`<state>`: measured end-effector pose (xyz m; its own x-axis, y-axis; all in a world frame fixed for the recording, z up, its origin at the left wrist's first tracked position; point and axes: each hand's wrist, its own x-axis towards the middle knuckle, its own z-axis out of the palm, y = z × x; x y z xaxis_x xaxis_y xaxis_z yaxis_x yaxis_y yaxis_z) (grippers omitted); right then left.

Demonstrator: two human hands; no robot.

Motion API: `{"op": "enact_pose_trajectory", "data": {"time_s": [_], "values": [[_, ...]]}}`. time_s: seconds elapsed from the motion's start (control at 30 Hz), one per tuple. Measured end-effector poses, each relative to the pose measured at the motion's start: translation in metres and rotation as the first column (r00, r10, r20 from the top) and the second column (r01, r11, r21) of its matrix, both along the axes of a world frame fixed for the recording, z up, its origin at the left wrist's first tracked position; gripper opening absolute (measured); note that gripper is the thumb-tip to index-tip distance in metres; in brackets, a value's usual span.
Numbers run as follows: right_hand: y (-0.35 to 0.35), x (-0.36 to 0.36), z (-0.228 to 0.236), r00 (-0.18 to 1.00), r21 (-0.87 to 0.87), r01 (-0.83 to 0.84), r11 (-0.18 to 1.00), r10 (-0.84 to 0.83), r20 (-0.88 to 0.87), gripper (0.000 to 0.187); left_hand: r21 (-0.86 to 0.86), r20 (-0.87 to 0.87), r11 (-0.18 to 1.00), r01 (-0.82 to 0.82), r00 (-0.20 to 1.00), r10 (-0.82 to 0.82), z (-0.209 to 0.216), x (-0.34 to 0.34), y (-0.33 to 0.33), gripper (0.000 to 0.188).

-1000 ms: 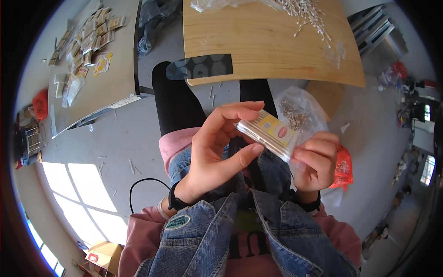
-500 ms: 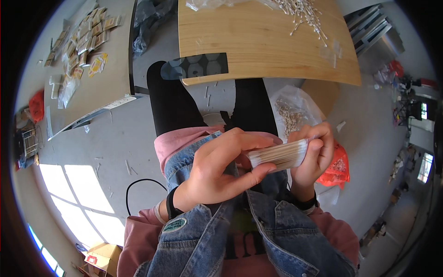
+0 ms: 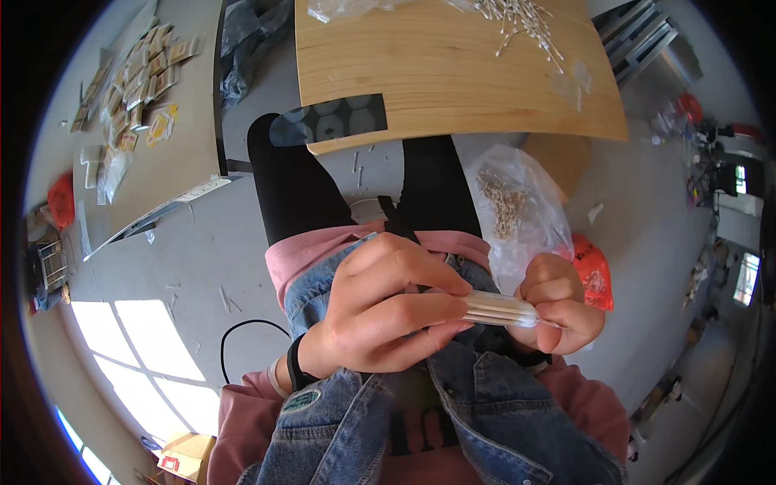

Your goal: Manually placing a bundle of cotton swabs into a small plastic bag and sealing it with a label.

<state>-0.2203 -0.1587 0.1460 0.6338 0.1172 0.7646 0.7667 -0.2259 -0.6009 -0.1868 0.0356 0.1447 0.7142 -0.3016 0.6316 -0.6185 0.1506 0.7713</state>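
A clear packet of cotton swabs, white-tipped with pale sticks, is held between both hands above my lap. My left hand grips one end, its fingers over the top and its thumb beneath. At the other end, my right hand pinches the clear film just past the white tips, its fingers curled. The packet lies nearly level, with a narrow side toward me.
A wooden table ahead bears loose cotton swabs. Below its right side sits a clear bag of swabs, beside a red bag. Several packets lie on the left table. Stray swabs dot the floor.
The packet has turned from showing its broad face to showing a narrow side. My right hand has moved down and now pinches the film at its end; my left fingers have closed further over it.
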Motion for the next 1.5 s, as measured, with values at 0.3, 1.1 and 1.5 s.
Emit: {"op": "enact_pose_trajectory", "data": {"time_s": [0.3, 1.1, 1.5], "values": [[0.001, -0.003, 0.002, 1.0, -0.006, -0.005, 1.0, 0.006, 0.03, 0.036, 0.068, -0.046, 0.998, 0.017, 0.999, -0.013, 0.003, -0.004, 0.001, 0.03], [0.04, -0.009, -0.026, 0.54, 0.677, 0.42, 0.605, 0.432, -0.722, 0.028, -0.02, -0.261, 0.998, 0.055, 0.964, -0.058, 0.004, -0.009, -0.008, 0.077], [0.056, -0.002, -0.013, 0.101, 0.507, 0.644, 0.573, 0.593, -0.799, 0.038, 0.03, -0.22, 0.998, 0.049, 0.975, -0.041, -0.011, -0.004, -0.005, 0.074]]}}
